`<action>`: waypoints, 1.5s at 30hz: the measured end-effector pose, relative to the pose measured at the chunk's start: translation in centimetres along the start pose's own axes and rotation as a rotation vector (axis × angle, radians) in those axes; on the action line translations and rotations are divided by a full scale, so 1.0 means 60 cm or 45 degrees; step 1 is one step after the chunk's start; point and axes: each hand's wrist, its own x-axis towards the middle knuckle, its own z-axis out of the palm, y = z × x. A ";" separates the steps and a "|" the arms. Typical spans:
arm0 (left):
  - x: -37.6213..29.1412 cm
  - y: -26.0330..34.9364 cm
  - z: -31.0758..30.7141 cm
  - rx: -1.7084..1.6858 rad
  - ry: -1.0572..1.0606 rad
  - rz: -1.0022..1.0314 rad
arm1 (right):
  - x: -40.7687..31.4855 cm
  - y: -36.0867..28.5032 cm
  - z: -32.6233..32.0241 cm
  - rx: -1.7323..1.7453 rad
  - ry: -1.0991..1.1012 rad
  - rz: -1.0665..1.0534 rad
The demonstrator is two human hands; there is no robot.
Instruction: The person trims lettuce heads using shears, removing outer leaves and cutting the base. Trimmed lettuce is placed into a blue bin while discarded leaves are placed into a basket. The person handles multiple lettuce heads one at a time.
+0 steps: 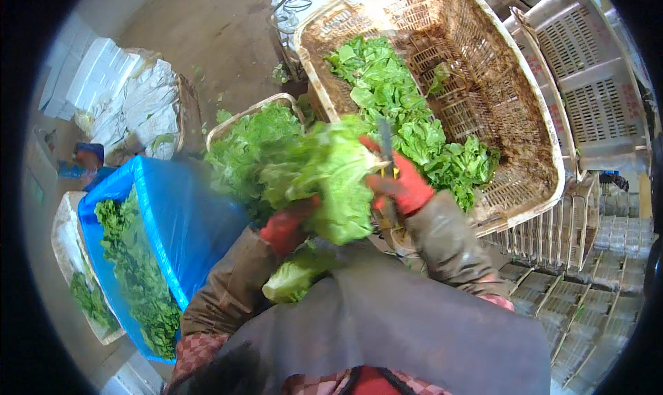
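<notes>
In front of my body is a head of leafy lettuce (342, 188), partly blurred. My left hand (290, 226), in a red glove, grips it from the left and below. My right hand (404, 185), also red-gloved, is beside the pale cut stem end. It holds a knife (385, 136) with a dark blade pointing away from me and some yellow at the handle. Another pale lettuce head (290, 281) lies lower down by my grey apron (373, 312). Beyond my left hand, a smaller crate (254, 106) is heaped with lettuce.
A large stained plastic crate (518, 48) ahead right holds a row of lettuce heads (393, 100). At left stands a blue-lined container (191, 208) of greens. White sheeting (145, 105) covers a stack behind it. More crates (585, 58) are stacked along the right.
</notes>
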 end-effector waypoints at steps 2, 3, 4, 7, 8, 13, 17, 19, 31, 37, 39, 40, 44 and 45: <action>0.001 0.012 -0.005 -1.008 -0.035 -0.362 | 0.003 0.008 0.026 -0.035 0.097 0.028; 0.003 0.020 -0.007 -1.625 -0.056 -0.622 | 0.001 0.010 0.036 -0.165 0.106 0.020; 0.004 0.027 -0.008 -1.611 -0.083 -0.721 | 0.003 0.010 0.044 -0.256 0.048 0.026; 0.001 0.032 -0.003 -1.648 -0.029 -0.447 | -0.002 0.002 0.059 -0.495 0.018 -0.159; -0.002 0.025 -0.002 -1.746 0.069 -0.602 | 0.000 0.000 0.066 -0.487 0.059 -0.172; -0.038 -0.047 0.018 -1.508 0.023 -0.581 | 0.005 -0.019 0.058 -1.977 0.189 -0.801; -0.059 -0.080 0.025 -1.454 -0.269 -0.148 | 0.041 -0.006 0.062 -2.040 -0.045 -0.881; -0.068 -0.078 0.026 -1.135 -0.189 -0.130 | 0.064 0.014 0.053 -2.022 0.179 -0.843; -0.084 -0.076 0.022 -2.050 -0.077 -0.553 | 0.084 0.017 0.086 -1.453 0.093 -0.343; -0.091 0.002 -0.032 0.014 0.080 -0.691 | 0.059 -0.031 0.089 -0.818 -0.590 -0.169; -0.078 0.022 -0.040 -0.088 0.357 -0.499 | 0.045 -0.058 0.087 -1.592 -0.485 -0.603; -0.072 0.027 -0.042 -0.203 0.507 -0.380 | 0.037 -0.066 0.087 -1.957 -0.372 -0.899; -0.065 0.019 -0.035 -0.663 0.623 -0.296 | 0.043 -0.073 0.093 -1.482 -0.349 -0.789; -0.069 0.013 -0.034 -0.687 0.513 -0.247 | 0.047 -0.063 0.094 -1.256 -0.559 -0.723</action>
